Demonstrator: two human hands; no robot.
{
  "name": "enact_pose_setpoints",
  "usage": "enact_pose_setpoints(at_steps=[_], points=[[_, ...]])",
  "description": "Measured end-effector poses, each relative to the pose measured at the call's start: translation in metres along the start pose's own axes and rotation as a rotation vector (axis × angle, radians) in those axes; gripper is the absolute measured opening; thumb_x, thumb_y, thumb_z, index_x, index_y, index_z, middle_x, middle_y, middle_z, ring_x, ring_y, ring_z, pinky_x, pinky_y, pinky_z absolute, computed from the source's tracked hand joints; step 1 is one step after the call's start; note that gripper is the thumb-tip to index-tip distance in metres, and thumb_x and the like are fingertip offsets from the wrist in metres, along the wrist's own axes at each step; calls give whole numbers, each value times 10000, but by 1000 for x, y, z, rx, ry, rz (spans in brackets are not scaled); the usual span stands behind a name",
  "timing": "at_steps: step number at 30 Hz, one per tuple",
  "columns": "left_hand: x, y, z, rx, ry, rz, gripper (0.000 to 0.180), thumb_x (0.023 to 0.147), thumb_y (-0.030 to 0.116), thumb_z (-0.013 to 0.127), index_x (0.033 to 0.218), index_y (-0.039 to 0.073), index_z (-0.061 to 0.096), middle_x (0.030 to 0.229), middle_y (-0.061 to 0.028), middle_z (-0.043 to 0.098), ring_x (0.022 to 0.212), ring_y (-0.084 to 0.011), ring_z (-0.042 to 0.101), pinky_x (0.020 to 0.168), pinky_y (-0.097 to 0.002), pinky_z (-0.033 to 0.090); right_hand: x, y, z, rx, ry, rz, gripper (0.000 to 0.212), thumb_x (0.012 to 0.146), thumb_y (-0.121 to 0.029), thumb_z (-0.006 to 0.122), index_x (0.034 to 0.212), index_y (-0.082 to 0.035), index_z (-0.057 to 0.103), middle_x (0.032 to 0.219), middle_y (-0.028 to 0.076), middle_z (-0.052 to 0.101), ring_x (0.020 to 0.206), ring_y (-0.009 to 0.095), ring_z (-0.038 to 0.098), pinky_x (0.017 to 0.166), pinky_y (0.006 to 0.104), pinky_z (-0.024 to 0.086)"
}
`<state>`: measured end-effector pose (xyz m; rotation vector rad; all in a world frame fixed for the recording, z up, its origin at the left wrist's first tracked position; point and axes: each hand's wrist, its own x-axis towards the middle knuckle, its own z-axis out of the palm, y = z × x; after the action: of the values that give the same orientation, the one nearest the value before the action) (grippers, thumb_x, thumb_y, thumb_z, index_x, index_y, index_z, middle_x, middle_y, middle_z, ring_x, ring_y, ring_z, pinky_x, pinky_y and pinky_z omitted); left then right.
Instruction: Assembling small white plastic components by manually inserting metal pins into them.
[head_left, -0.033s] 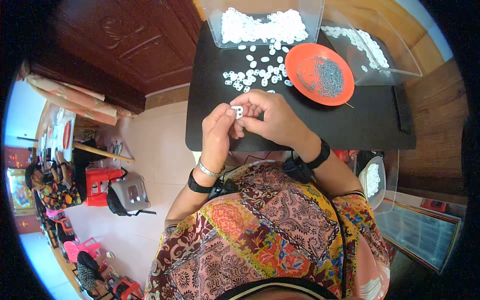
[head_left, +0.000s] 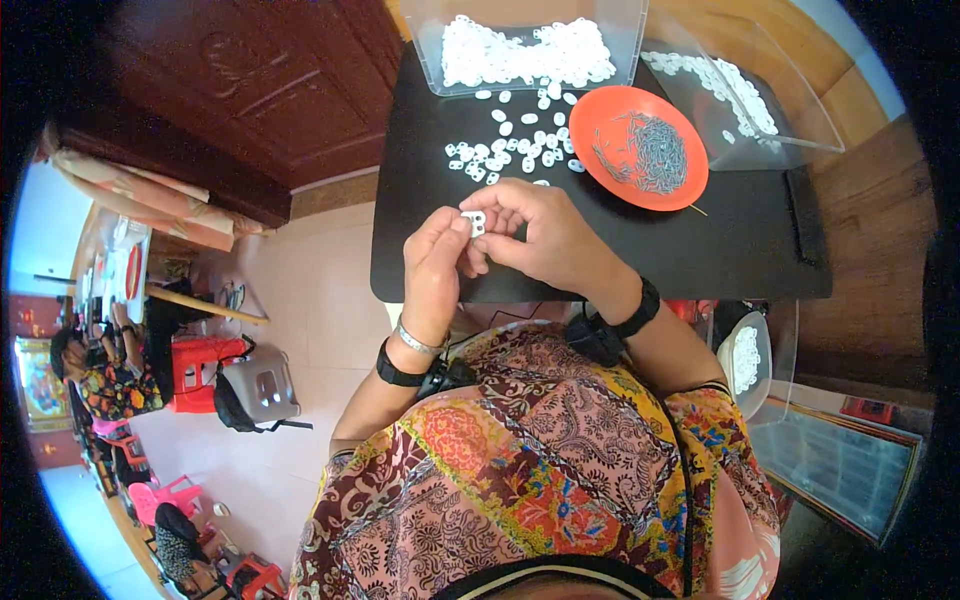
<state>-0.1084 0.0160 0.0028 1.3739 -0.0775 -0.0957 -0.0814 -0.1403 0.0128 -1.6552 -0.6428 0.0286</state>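
Between my two hands is a small white plastic piece with two dark holes (head_left: 478, 222), held above the table's near edge. My left hand (head_left: 436, 250) pinches it from the left between thumb and fingers. From the right, the fingertips and thumb of my right hand (head_left: 545, 228) close on the same piece. Whether a pin sits in it, I cannot make out. Just beyond my hands, several similar loose white pieces (head_left: 500, 158) are scattered on the black table (head_left: 700, 245). An orange plate (head_left: 640, 198) of thin grey metal pins (head_left: 655, 155) stands to their right.
A clear bin (head_left: 425, 55) heaped with white pieces stands at the back; another clear box (head_left: 800, 150) sits at the far right. Lower right is a tub of white pieces (head_left: 745, 360). At left are a grey stool (head_left: 270, 385) and a seated person (head_left: 120, 375).
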Motion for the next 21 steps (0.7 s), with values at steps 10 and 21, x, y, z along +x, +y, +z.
enact_pose_setpoints(at_steps=[10,21], points=[[0,-6,-1,-62,-4,27,229,937,176,443,814,29,568,676,-24,575,572,-68,507,540,-205,396,-4,4,6,-325,122,-241,245,720,-58,703,951,-46,620,737,70,555,596,168,581,551,279,472],[-2,-9,-6,-129,-83,27,217,937,175,435,872,12,562,758,-44,599,625,-89,538,578,-212,417,-5,-3,3,-395,86,-270,190,719,-93,693,895,-55,632,711,71,570,603,196,597,545,289,467]])
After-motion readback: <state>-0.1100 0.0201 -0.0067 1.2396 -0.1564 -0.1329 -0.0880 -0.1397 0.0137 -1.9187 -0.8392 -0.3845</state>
